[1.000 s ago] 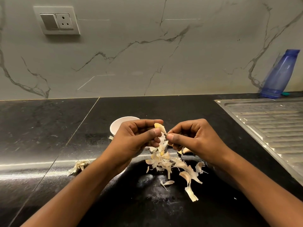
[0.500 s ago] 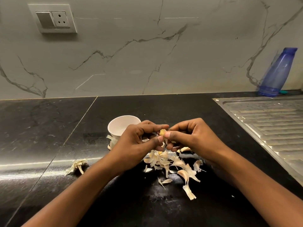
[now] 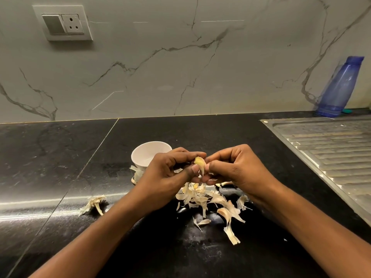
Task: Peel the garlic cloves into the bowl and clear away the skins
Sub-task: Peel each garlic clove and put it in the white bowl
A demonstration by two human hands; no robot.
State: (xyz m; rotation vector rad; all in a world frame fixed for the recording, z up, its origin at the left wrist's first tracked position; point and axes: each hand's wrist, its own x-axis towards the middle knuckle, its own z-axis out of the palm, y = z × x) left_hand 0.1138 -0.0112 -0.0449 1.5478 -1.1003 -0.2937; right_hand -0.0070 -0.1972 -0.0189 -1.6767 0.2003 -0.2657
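1. The garlic clove [image 3: 199, 162] is held in the air between both hands, just in front of the bowl and above the heap of skins. It looks small, light and firm, yellowish where bare, with a thin tail of skin hanging from its lower end.
2. That skin seems papery and quick to tear. I'd pull it by the loose tail and keep a firm pinch on the clove's sides, since bare garlic is likely slippery.
3. The left hand [image 3: 170, 177] pinches the clove between thumb and curled fingers. The right hand [image 3: 236, 169], fingers curled too, nips at its right side.
4. The skins [image 3: 200, 195] lie scattered on the black counter [image 3: 50, 157] beneath the hands. They look featherlight and would be easier to sweep together than to pick up.
5. The white bowl [image 3: 138, 161] stands just behind the left hand.
6. A dry stem scrap [image 3: 94, 203] lies apart, off to the left.
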